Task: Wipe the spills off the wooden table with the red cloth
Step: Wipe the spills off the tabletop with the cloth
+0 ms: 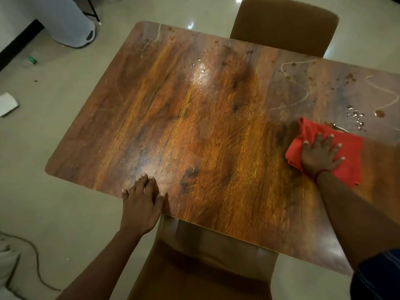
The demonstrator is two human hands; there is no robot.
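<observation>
Red cloth point(351, 154) is flat under my right hand point(320, 155), fingers spread, pressing it onto the table's point(194, 118) right side. Nearest drops point(356, 118) sit just past it, far side and a bit right, so I'd push that way. Left hand point(140, 202) lies flat on the near edge.

The cloth point(337, 148) lies on the tabletop's point(194, 126) right side under the right hand point(320, 154), with droplets point(356, 118) just behind it. The left hand point(140, 202) rests on the near edge. A near chair point(194, 267) stands before the tabletop and a far chair point(283, 24) behind it.
</observation>
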